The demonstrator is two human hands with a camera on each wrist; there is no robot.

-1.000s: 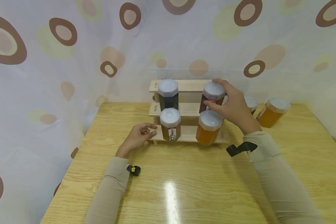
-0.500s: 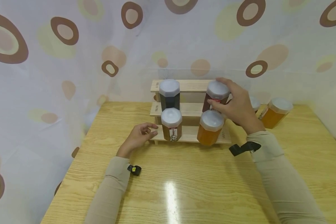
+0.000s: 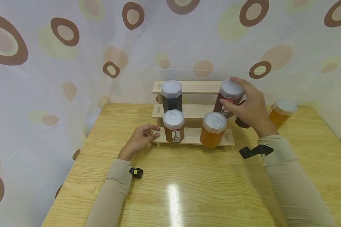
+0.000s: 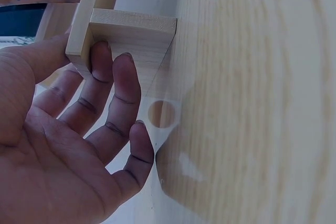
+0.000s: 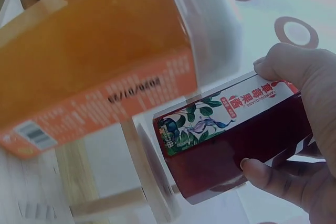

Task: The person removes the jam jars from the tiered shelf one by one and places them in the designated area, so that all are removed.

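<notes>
In the head view my right hand [image 3: 248, 105] holds a dark red jam jar [image 3: 228, 97] with a white lid, at the right end of the wooden three-step rack [image 3: 191, 111]. Thumb and fingers grip opposite sides of the jar, and its illustrated label [image 5: 202, 119] shows in the right wrist view. Whether its base touches the rack is unclear. My left hand [image 3: 142, 137] steadies the left end of the lowest step; in the left wrist view its thumb lies over the board [image 4: 84, 35] and curled fingers reach underneath.
The lowest step bears a brown jar [image 3: 174, 127] and an orange jar [image 3: 213, 130]. Behind them a black jar [image 3: 171, 94] stands on the rack. Right of it, a dark jar [image 3: 241, 123] is mostly hidden by my hand, beside an amber jar [image 3: 279, 113] on the table [image 3: 147, 195].
My right hand has moved the dark red jar rightward along the rack to its right end. My left hand keeps its place at the lowest step.
</notes>
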